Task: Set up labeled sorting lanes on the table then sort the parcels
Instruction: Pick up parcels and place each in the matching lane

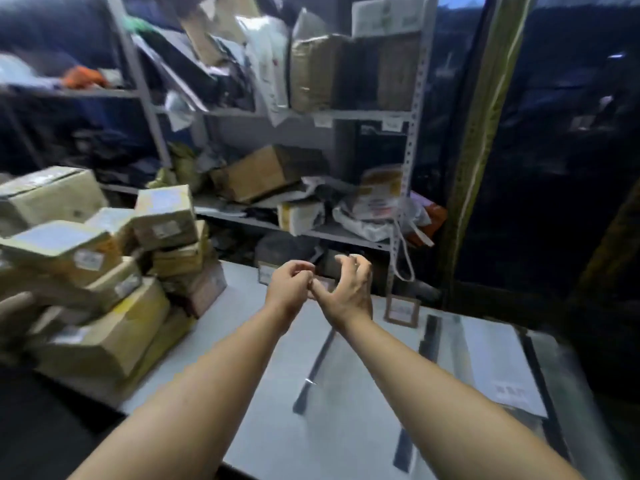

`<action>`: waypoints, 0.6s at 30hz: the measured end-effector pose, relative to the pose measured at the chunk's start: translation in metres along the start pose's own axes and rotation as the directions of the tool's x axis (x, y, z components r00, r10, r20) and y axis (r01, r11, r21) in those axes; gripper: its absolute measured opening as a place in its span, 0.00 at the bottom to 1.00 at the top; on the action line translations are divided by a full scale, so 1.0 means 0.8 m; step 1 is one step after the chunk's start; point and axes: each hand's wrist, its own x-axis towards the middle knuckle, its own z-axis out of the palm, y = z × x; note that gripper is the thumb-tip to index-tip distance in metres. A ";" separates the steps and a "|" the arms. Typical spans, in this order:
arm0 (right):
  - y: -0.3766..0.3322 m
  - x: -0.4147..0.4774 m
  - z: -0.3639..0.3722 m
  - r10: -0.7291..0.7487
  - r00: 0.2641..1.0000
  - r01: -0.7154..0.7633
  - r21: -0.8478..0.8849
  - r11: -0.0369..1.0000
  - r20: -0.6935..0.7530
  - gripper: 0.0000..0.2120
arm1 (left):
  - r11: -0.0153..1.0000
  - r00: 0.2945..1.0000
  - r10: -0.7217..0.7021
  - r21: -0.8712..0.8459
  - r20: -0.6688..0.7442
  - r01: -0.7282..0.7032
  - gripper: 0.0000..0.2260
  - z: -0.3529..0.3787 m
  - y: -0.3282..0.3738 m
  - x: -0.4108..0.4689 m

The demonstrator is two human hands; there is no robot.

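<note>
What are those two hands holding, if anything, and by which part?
It cannot be told. The left hand and right hand meet with curled fingers above the table; blur hides whether they pinch anything.

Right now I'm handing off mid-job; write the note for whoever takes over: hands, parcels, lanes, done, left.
Left hand and right hand: raised together over the table, fingers curled; whether they hold anything is unclear.
Parcels: stacked on the table's left end; a flat white labelled item lies at the right end.
Done: dark tape strips mark lanes; a framed label card stands at the far edge.
Left: finish any labelling, then sort the pile.
</note>
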 end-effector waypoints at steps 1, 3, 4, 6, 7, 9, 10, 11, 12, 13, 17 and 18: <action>-0.027 0.004 0.027 -0.034 0.999 0.033 0.025 0.999 0.032 0.34 | 1.000 0.999 0.004 0.025 -0.044 -0.003 0.10 -0.041 -0.002 0.008; -0.079 0.009 0.080 -0.086 0.991 0.082 0.052 0.995 0.098 0.34 | 0.997 0.991 0.014 0.080 -0.130 -0.004 0.09 -0.124 -0.007 0.023; -0.105 0.012 0.108 -0.111 0.984 0.105 0.052 0.993 0.141 0.35 | 0.996 0.984 0.021 0.094 -0.180 -0.004 0.09 -0.164 -0.009 0.031; -0.156 0.020 0.160 -0.160 0.962 0.154 0.046 0.987 0.220 0.36 | 0.992 0.963 0.027 0.126 -0.268 0.007 0.10 -0.238 -0.013 0.049; -0.179 0.025 0.186 -0.179 0.952 0.172 0.053 0.984 0.246 0.36 | 0.991 0.953 0.027 0.136 -0.301 0.014 0.10 -0.271 -0.017 0.059; -0.223 0.035 0.233 -0.188 0.942 0.174 0.076 0.982 0.279 0.37 | 0.992 0.943 0.027 0.128 -0.332 0.017 0.11 -0.331 -0.027 0.081; -0.242 0.039 0.255 -0.183 0.941 0.168 0.077 0.983 0.285 0.37 | 0.992 0.940 0.022 0.121 -0.339 0.021 0.11 -0.358 -0.030 0.093; -0.258 0.044 0.277 -0.174 0.942 0.162 0.067 0.985 0.287 0.38 | 0.993 0.939 0.019 0.113 -0.343 0.021 0.11 -0.383 -0.034 0.105; -0.270 0.049 0.298 -0.160 0.944 0.151 0.056 0.987 0.287 0.39 | 0.994 0.940 0.014 0.110 -0.341 0.025 0.11 -0.404 -0.035 0.116; -0.281 0.055 0.316 -0.147 0.948 0.138 0.049 0.989 0.283 0.40 | 0.995 0.940 0.011 0.093 -0.342 0.022 0.10 -0.421 -0.034 0.127; -0.307 0.082 0.370 -0.086 0.971 0.094 -0.023 0.995 0.223 0.45 | 0.994 0.933 0.011 0.108 -0.359 0.030 0.09 -0.463 -0.037 0.168; -0.312 0.092 0.380 -0.067 0.976 0.080 -0.052 0.995 0.205 0.47 | 0.992 0.938 0.006 0.122 -0.346 0.038 0.08 -0.471 -0.037 0.179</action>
